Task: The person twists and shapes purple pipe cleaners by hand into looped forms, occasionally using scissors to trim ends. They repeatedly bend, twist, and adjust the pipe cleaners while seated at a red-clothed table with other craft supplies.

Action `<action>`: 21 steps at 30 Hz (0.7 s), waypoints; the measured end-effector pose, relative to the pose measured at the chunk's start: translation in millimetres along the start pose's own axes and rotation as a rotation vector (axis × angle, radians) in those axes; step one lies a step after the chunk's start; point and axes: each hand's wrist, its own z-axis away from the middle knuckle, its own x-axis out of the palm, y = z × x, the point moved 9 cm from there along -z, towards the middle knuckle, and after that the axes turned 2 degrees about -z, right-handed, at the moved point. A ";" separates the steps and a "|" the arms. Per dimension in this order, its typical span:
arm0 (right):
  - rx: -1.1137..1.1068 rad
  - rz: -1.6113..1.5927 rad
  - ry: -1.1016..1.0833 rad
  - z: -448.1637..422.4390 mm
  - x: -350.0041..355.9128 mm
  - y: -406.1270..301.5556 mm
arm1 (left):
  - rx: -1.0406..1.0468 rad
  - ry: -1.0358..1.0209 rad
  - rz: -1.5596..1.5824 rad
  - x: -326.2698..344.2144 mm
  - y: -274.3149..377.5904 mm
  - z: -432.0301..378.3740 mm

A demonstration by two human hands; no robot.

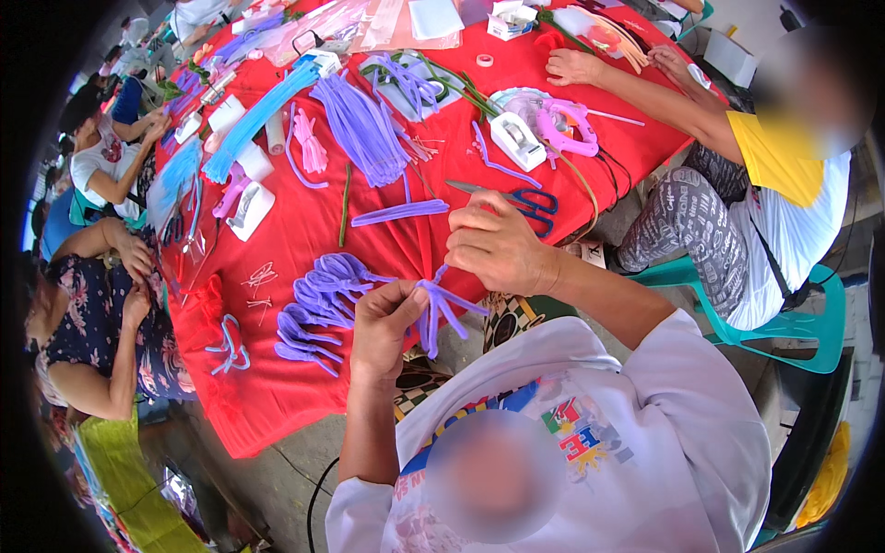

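My left hand (384, 321) pinches a small bunch of purple pipe cleaners (432, 318) near the table's front edge, their loose ends fanning downward. My right hand (505, 245), fingers curled, is at the upper end of the same bunch, where a short strand meets its fingertips. Partly hidden behind that hand lie scissors (536, 207) with dark blue handles. Left of my hands, several looped purple pipe-cleaner pieces (321, 297) sit in a cluster on the red tablecloth (290, 408). A short row of straight purple pipe cleaners (401, 213) rests just beyond.
Farther in are a large purple pipe-cleaner bundle (363, 131), a light blue one (263, 124), a white tape dispenser (517, 142) and a pink glue gun (567, 128). A co-worker's hand (574, 67) reaches over the table at right. Another person (110, 311) sits at left.
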 end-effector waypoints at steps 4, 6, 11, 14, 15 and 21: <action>0.259 -0.154 -0.064 7.9 12.2 37.7 | 0.008 0.101 -0.065 -20.5 -18.9 0.7; 0.499 -0.189 0.175 34.6 0.5 92.3 | 0.258 0.167 -0.361 -25.9 -4.9 7.3; 0.778 0.288 0.181 73.9 -17.9 174.0 | 0.258 0.126 -0.244 -13.9 10.1 24.8; 0.710 0.565 -0.091 80.6 21.9 180.6 | 0.213 0.047 -0.192 1.7 6.2 23.9; 0.710 0.570 -0.134 81.0 31.9 179.5 | 0.243 0.043 -0.244 4.7 7.7 25.1; 0.698 0.583 -0.302 90.8 62.1 181.8 | 0.200 -0.006 -0.316 14.8 -6.2 27.8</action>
